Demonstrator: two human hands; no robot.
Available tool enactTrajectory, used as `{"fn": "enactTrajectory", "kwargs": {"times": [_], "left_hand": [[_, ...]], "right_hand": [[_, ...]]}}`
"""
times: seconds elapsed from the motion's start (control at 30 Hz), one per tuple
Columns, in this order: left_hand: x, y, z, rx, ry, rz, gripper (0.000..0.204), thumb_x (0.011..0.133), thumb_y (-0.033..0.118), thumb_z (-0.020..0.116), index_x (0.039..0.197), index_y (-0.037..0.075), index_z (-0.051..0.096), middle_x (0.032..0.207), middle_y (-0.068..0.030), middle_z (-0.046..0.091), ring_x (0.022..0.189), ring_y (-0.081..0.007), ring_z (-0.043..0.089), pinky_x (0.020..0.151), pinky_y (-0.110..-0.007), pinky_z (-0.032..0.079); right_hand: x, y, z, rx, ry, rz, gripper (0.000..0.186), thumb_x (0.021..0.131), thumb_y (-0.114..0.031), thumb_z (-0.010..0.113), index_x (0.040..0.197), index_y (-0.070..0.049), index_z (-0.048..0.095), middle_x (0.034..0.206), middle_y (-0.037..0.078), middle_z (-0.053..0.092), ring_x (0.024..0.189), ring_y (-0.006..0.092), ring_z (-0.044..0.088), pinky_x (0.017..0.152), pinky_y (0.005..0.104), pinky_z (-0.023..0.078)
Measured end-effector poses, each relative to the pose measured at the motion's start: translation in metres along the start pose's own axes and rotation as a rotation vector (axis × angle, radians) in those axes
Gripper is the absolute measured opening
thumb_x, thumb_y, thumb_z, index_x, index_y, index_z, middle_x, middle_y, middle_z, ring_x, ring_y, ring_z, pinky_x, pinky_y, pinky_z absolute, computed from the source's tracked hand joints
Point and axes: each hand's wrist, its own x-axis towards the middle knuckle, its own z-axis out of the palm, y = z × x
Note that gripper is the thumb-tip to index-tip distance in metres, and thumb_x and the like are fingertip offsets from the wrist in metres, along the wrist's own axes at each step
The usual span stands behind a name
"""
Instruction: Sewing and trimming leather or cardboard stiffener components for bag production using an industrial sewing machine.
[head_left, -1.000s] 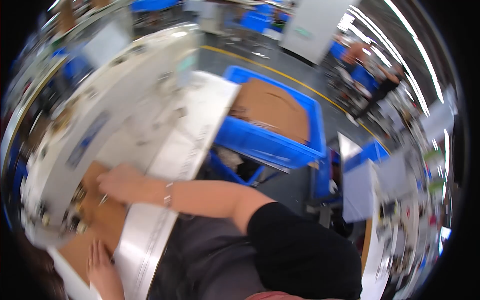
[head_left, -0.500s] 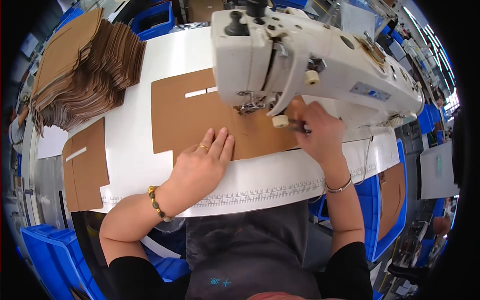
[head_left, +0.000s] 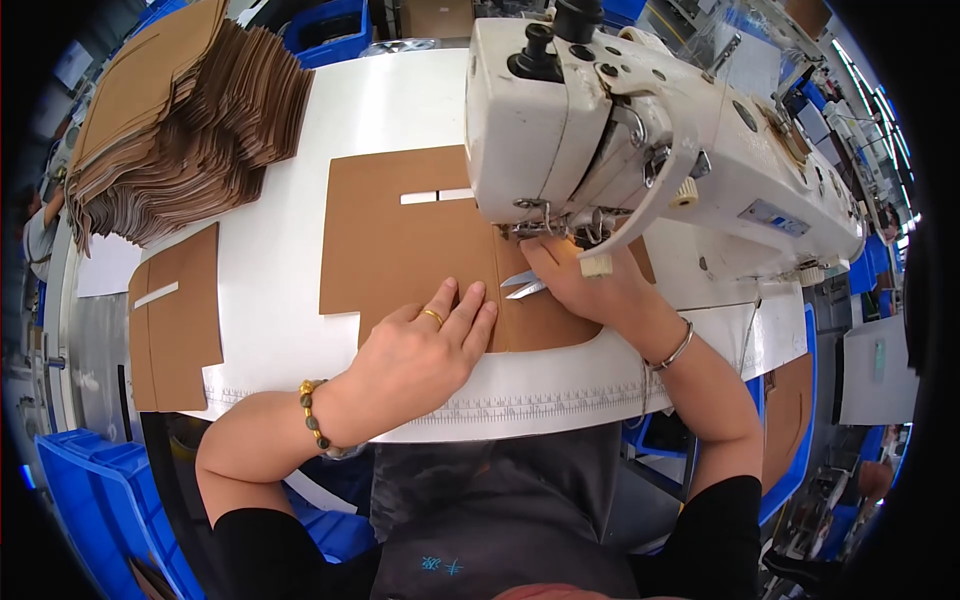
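Note:
A brown leather-like panel (head_left: pixel 400 240) with a slot near its far edge lies flat on the white table. Part of it is under the head of the white sewing machine (head_left: pixel 530 130). My left hand (head_left: pixel 425 345) rests on the panel's near part with its fingers stretched out. My right hand (head_left: pixel 590 290) is at the needle area, with its fingertips close under the presser foot. In it I hold small scissors (head_left: pixel 524 286), whose two blades stick out apart to the left over the panel. The handles are hidden by the hand.
A tall stack of brown panels (head_left: pixel 190 120) stands at the far left. One slotted panel (head_left: pixel 180 320) lies nearer, at the table's left edge. A ruler strip (head_left: pixel 530 405) runs along the front edge. Blue crates (head_left: pixel 105 490) stand below the table on both sides.
My right hand has moved left, from beside the machine to the needle area, bringing the scissor blades over the panel. The view has shifted slightly; my left hand still lies on the panel.

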Motion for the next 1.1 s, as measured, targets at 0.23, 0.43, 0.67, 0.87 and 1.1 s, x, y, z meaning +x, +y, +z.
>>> {"fn": "enactTrajectory", "kwargs": {"times": [0.23,0.43,0.67,0.87,1.1], "left_hand": [[0.015,-0.015,0.000,-0.280,0.108,-0.115,0.036,0.083,0.019,0.070,0.115,0.004,0.069,0.115,-0.0099,0.070,0.102,-0.0256,0.069,0.080,-0.034,0.056],[0.046,-0.026,0.026,-0.188,0.237,-0.149,0.023,0.082,0.017,0.065,0.102,0.008,0.071,0.085,-0.0012,0.063,0.080,-0.0189,0.064,0.067,-0.031,0.054],[0.053,-0.029,0.038,-0.181,0.362,-0.111,0.013,0.079,0.014,0.064,0.090,0.010,0.070,0.086,-0.0010,0.059,0.077,-0.0169,0.062,0.062,-0.031,0.053],[0.044,-0.043,0.042,-0.106,0.331,-0.111,0.011,0.077,0.014,0.062,0.086,0.011,0.067,0.086,-0.0006,0.056,0.078,-0.0164,0.060,0.065,-0.030,0.053],[0.045,-0.052,0.044,-0.096,0.341,-0.127,0.012,0.078,0.012,0.060,0.088,0.011,0.067,0.086,-0.0010,0.055,0.082,-0.0166,0.059,0.069,-0.029,0.053]], "right_hand": [[0.003,-0.004,-0.016,0.080,-0.045,-0.024,0.025,0.074,-0.010,0.076,0.098,-0.015,0.069,0.078,-0.003,0.067,0.077,0.0168,0.068,0.076,0.0359,0.052],[0.008,-0.010,-0.015,0.124,0.096,-0.062,0.024,0.073,-0.014,0.080,0.095,-0.016,0.068,0.068,-0.002,0.063,0.061,0.0181,0.064,0.057,0.0318,0.050],[0.007,-0.017,-0.025,0.158,0.057,-0.125,0.012,0.082,-0.019,0.071,0.094,-0.015,0.069,0.058,0.002,0.056,0.051,0.0206,0.059,0.044,0.0344,0.044],[-0.007,-0.027,-0.030,-0.087,-0.051,0.002,0.032,0.084,-0.026,0.077,0.111,-0.010,0.073,0.099,-0.002,0.075,0.063,0.0166,0.068,0.051,0.0307,0.049],[-0.006,-0.025,-0.033,-0.108,-0.134,0.064,0.035,0.084,-0.025,0.076,0.114,-0.008,0.072,0.104,0.001,0.075,0.073,0.0197,0.071,0.055,0.0308,0.052]]}}
